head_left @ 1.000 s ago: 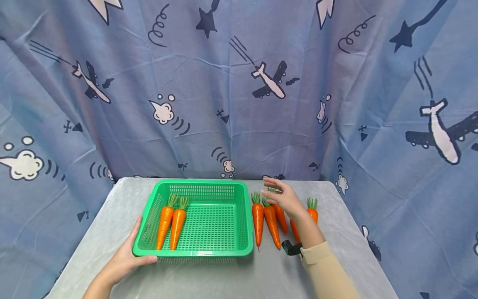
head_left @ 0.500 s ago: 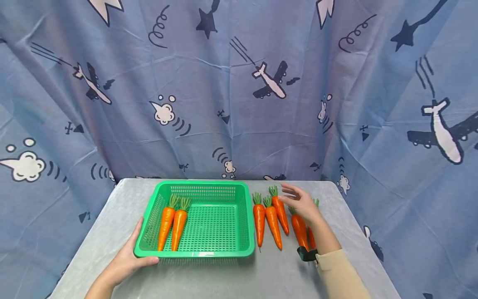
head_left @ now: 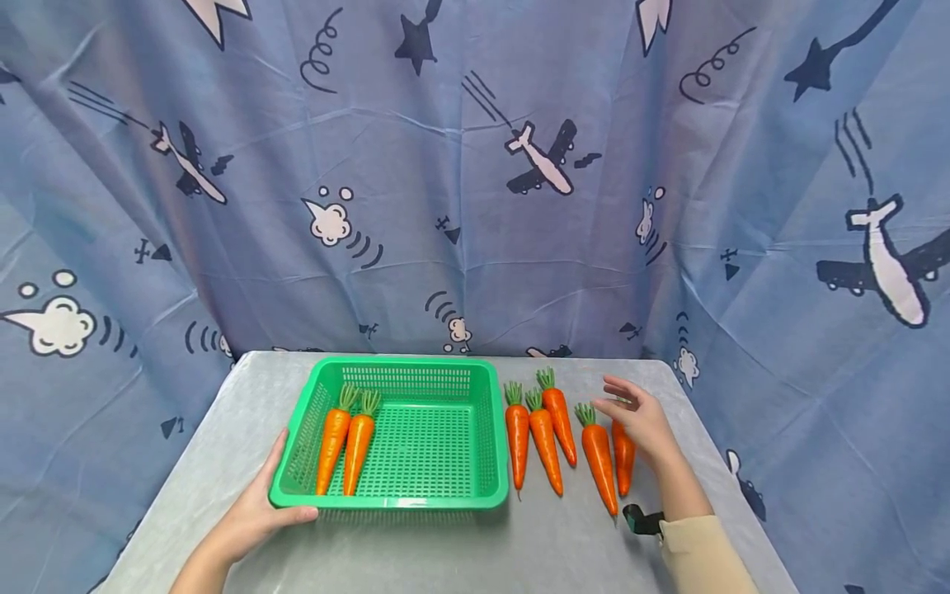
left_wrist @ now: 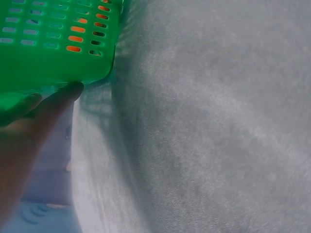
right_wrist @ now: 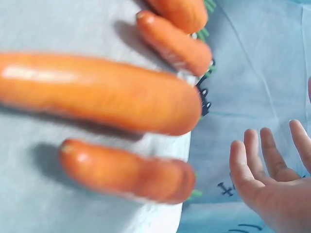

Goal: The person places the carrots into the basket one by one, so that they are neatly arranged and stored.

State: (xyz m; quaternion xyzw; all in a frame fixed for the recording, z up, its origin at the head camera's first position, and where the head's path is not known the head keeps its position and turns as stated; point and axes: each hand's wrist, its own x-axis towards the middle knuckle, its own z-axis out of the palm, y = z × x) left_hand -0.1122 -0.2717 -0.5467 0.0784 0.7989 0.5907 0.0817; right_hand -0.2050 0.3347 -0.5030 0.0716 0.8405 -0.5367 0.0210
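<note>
My left hand (head_left: pixel 248 513) holds the near left corner of a green basket (head_left: pixel 416 502), thumb along the front rim and the other fingers at the left side. In the left wrist view, fingertips (left_wrist: pixel 73 90) touch the basket's outer wall near the corner. Two carrots (head_left: pixel 333 441) with green tops lie inside, on the left. Over the top end of the rightmost carrot (head_left: pixel 624 462) hovers my right hand (head_left: pixel 644 421), its fingers spread and loosely bent, nothing held. Its green top is mostly hidden by that hand. Just left of it lies another carrot (head_left: pixel 598 462).
Three more carrots (head_left: pixel 544 441) lie close together beside the basket's right wall. A grey-white cloth covers the table (head_left: pixel 416 561). Behind and at both sides hangs a blue patterned curtain (head_left: pixel 475 206). A dark wrist camera (head_left: pixel 642 520) sits at my right wrist.
My right hand has moved right, from above the carrots beside the basket to the rightmost carrot, uncovering the others. The left hand and basket stay in place.
</note>
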